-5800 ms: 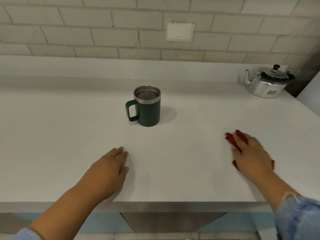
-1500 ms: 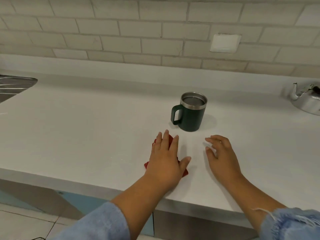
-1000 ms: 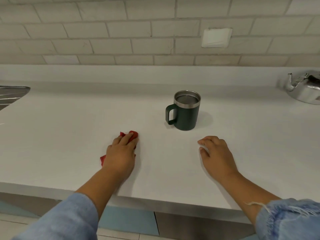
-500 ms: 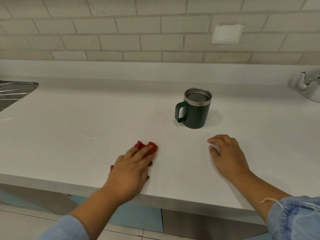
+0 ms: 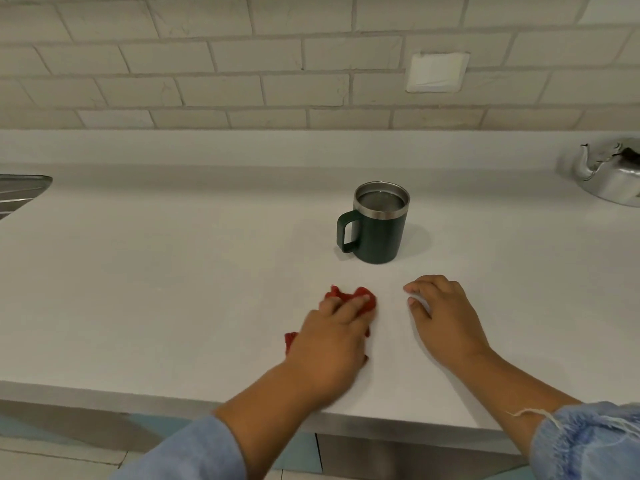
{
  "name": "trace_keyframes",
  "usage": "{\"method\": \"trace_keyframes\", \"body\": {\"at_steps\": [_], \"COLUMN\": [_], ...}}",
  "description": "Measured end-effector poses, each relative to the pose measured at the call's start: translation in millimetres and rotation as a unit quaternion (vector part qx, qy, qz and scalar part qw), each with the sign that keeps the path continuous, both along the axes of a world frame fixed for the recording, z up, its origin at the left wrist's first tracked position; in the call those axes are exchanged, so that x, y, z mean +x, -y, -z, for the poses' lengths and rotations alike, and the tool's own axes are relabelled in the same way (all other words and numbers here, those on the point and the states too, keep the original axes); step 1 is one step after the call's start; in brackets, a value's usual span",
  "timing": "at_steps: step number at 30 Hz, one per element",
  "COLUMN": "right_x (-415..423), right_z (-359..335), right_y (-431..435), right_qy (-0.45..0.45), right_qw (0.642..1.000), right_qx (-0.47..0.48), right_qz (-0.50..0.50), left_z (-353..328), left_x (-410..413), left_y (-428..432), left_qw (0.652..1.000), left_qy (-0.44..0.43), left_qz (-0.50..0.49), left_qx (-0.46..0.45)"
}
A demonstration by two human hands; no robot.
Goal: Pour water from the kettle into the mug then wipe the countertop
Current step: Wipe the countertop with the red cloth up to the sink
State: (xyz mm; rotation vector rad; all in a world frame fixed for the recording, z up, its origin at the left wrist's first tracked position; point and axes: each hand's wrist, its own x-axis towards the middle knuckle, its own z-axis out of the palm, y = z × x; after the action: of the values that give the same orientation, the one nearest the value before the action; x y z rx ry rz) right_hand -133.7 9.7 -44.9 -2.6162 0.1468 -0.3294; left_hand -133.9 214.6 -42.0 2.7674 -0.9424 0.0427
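Note:
A dark green mug (image 5: 379,230) with a steel rim stands upright on the white countertop (image 5: 173,271), handle to the left, liquid showing inside. The steel kettle (image 5: 609,174) sits at the far right, partly cut off by the frame edge. My left hand (image 5: 332,344) presses a crumpled red cloth (image 5: 349,297) flat against the counter, in front of the mug; most of the cloth is hidden under the palm. My right hand (image 5: 446,317) rests on the counter just right of the cloth, fingers loosely curled, holding nothing.
A steel sink drainer (image 5: 20,192) shows at the left edge. A tiled wall with a white cover plate (image 5: 437,71) runs behind the counter. The counter's front edge is right below my wrists.
The cloth was under my right hand several seconds ago; my left hand has it now. Over the last second it slid the cloth rightward, close to my still right hand.

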Motion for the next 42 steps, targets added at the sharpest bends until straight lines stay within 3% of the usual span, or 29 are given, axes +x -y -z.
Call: {"method": "trace_keyframes", "body": {"at_steps": [5, 17, 19, 23, 26, 35, 39, 42], "right_x": [2, 30, 49, 88, 109, 116, 115, 115], "right_z": [2, -5, -11, -9, -2, 13, 11, 9], "right_y": [2, 16, 28, 55, 66, 68, 66, 66], "right_qy": [0.001, -0.023, -0.005, -0.031, -0.058, -0.035, -0.035, -0.030], "right_qw": [1.000, 0.997, 0.998, 0.998, 0.993, 0.990, 0.990, 0.992], "right_qx": [0.001, 0.072, 0.064, -0.051, -0.103, -0.134, -0.135, -0.125], "right_qz": [-0.004, -0.013, 0.003, 0.000, -0.005, 0.001, 0.008, 0.013], "left_z": [6, -4, -6, -1, 8, -4, -14, 0], "left_x": [25, 113, 111, 96, 99, 177, 196, 195], "left_y": [16, -71, -59, 4, 16, -78, -37, -6], "left_qw": [0.999, 0.959, 0.971, 0.990, 0.986, 0.958, 0.987, 0.995], "left_qy": [0.002, 0.002, 0.028, 0.016, 0.013, -0.013, 0.024, 0.003], "left_qz": [-0.038, -0.282, -0.237, -0.135, -0.160, -0.279, -0.157, -0.092], "left_qx": [0.032, 0.043, 0.018, 0.028, 0.051, 0.072, 0.004, 0.028]}}
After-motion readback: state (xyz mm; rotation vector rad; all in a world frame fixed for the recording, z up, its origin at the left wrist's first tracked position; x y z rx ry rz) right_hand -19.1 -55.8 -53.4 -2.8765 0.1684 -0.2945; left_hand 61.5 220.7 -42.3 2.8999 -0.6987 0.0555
